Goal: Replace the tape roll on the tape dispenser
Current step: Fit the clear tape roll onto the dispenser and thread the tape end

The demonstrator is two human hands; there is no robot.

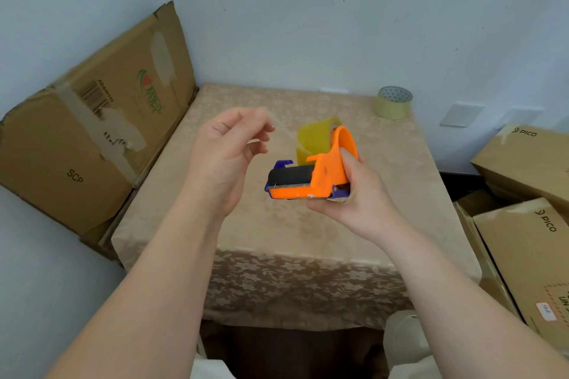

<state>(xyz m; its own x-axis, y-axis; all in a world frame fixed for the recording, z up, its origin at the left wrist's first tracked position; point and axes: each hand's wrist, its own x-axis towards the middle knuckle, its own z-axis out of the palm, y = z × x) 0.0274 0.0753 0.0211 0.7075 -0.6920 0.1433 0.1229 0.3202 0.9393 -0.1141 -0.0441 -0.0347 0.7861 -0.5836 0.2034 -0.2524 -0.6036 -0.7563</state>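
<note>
From the head view, the right hand (354,197) holds the orange tape dispenser (329,175) in the air above the surface (277,224), which is covered with a beige flowered cloth. Its fingers are curled round the handle end from below and the thumb (349,160) lies along the orange side plate. The dispenser points left, and its black roller (291,175) and blue end pieces face the left hand. A yellow tape roll (314,140) sits mounted on the dispenser behind the orange plate, on the side away from the camera. The left hand (228,157) hangs just beside the dispenser's front end without touching it, palm turned toward it. Its fingers (261,129) are loosely bent, with the thumb and forefinger tips close together. A faint pale streak shows near them, but I cannot tell whether they pinch a tape end or hold nothing. A second tape roll (393,102), paler, with a grey core, lies flat at the far right corner of the surface, well apart from both hands. A flattened cardboard box (92,138) leans against the wall on the left, and closed cardboard cartons (523,234) are stacked on the right.
</note>
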